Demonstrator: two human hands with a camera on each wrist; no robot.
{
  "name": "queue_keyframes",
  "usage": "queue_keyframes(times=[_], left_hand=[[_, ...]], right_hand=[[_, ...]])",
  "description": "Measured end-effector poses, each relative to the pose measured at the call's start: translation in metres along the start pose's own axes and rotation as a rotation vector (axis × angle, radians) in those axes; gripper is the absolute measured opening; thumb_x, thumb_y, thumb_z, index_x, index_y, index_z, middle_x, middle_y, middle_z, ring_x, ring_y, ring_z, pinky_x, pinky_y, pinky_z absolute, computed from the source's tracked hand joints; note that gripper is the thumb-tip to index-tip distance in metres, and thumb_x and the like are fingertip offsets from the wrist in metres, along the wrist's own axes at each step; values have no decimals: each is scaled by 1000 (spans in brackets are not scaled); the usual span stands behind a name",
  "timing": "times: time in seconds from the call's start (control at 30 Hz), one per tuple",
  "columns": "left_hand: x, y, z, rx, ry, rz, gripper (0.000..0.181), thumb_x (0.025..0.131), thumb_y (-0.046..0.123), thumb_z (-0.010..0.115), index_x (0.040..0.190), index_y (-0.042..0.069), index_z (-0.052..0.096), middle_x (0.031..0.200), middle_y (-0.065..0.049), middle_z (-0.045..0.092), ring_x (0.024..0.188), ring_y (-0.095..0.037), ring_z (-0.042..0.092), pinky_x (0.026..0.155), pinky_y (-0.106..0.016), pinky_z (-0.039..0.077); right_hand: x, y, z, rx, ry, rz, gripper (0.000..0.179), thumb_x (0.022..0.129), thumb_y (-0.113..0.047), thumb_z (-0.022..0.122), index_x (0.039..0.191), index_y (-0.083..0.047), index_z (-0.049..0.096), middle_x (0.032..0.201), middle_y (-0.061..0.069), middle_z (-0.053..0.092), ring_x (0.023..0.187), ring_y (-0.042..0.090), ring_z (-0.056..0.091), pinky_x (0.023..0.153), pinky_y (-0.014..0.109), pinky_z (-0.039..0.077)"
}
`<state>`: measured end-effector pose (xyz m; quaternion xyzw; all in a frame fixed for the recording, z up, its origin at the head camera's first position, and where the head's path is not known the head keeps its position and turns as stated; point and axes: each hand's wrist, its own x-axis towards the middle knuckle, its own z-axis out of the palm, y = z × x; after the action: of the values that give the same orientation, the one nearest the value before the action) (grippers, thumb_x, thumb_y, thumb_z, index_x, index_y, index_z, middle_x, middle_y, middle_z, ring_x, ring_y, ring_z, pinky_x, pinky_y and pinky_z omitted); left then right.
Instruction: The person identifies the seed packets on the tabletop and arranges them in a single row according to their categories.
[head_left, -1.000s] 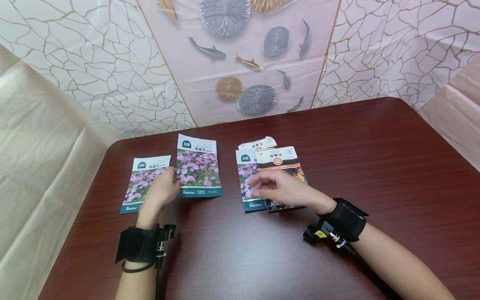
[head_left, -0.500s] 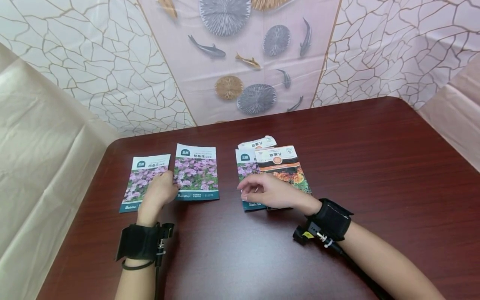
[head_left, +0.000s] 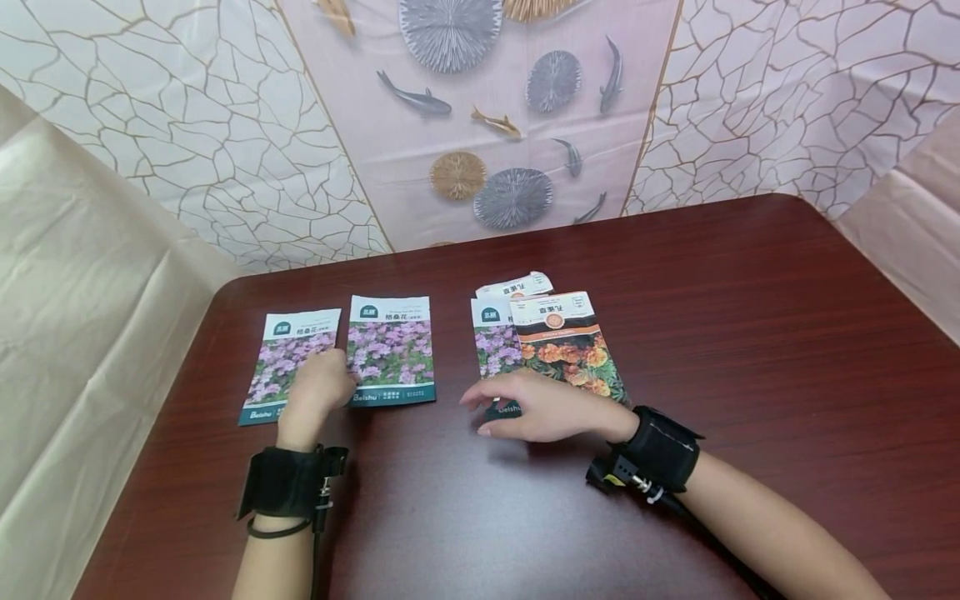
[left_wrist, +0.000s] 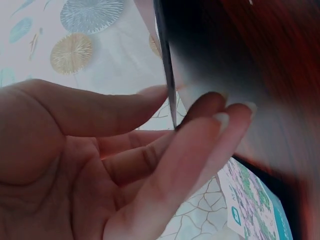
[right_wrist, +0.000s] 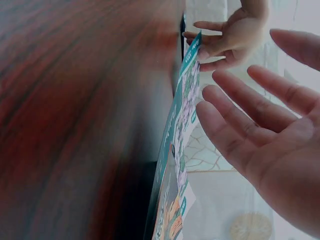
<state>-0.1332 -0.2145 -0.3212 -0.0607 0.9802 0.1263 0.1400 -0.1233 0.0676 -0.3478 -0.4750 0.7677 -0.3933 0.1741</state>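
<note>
Purple-flowered and thin, the rectangular packet was pinched near its lower-left edge by the left hand, likely to leave its printed face uncovered. Right of that grip, an orange-flowered packet overlapped another purple packet; the right hand hovered there, fingers loosely spread, holding nothing.

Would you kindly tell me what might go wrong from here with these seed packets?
1. The left hand pinches the held purple-flower seed packet by one edge, so it could twist askew.
2. That packet is close beside the leftmost purple-flower seed packet; a leftward slip might make them overlap.
3. The right hand is over the lower part of the marigold seed packet, which partly covers another purple-flower seed packet; a brush might shift both.
</note>
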Motion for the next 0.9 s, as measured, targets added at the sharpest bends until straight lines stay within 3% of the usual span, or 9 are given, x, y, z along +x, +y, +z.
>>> queue_keyframes(times=[0.23, 0.37, 0.43, 0.53, 0.67, 0.77, 0.9], left_hand=[[-4, 0, 3, 0, 65, -13, 13, 87, 3, 53, 88, -8, 60, 69, -15, 56, 56, -24, 50, 47, -31, 37], [-5, 5, 3, 25, 80, 21, 23, 88, 6, 55, 106, -8, 56, 88, -22, 60, 72, -31, 56, 58, -39, 45], [-4, 8, 4, 37, 47, 81, 34, 89, 9, 56, 119, -8, 52, 105, -27, 57, 90, -37, 57, 72, -46, 47], [-3, 13, 7, 37, -21, 216, 44, 92, 9, 52, 130, -10, 41, 125, -30, 47, 113, -43, 45, 91, -52, 38], [-4, 19, 12, 15, -108, 363, 46, 95, 4, 45, 136, -10, 31, 136, -30, 34, 126, -42, 32, 101, -51, 28], [-5, 23, 15, 19, -185, 397, 47, 96, 4, 42, 139, -7, 28, 141, -29, 27, 130, -41, 25, 103, -51, 25], [-5, 27, 18, 49, -273, 387, 48, 97, 7, 42, 141, -4, 26, 143, -31, 20, 131, -42, 20, 103, -53, 21]], right_hand=[[0, -6, 8, -147, -54, -28, 38, 88, -19, 61, 123, -4, 55, 122, 5, 55, 116, 16, 47, 96, 32, 37], [1, -5, 13, -191, -70, -53, 39, 88, -19, 62, 123, -4, 55, 123, 5, 55, 116, 17, 47, 98, 33, 36], [1, -5, 15, -215, -77, -52, 40, 87, -20, 62, 124, -5, 54, 123, 5, 54, 117, 17, 46, 99, 32, 35], [1, -6, 17, -233, -90, -51, 40, 87, -20, 62, 124, -5, 54, 124, 5, 54, 118, 17, 45, 99, 32, 34], [0, -8, 18, -228, -108, -60, 40, 87, -20, 62, 124, -5, 54, 124, 4, 53, 119, 17, 44, 101, 30, 32], [0, -11, 20, -230, -122, -80, 39, 87, -20, 62, 123, -5, 55, 123, 4, 53, 119, 15, 43, 101, 28, 32], [0, -12, 22, -262, -134, -139, 38, 87, -21, 62, 121, -4, 56, 121, 5, 54, 118, 15, 44, 101, 25, 31]])
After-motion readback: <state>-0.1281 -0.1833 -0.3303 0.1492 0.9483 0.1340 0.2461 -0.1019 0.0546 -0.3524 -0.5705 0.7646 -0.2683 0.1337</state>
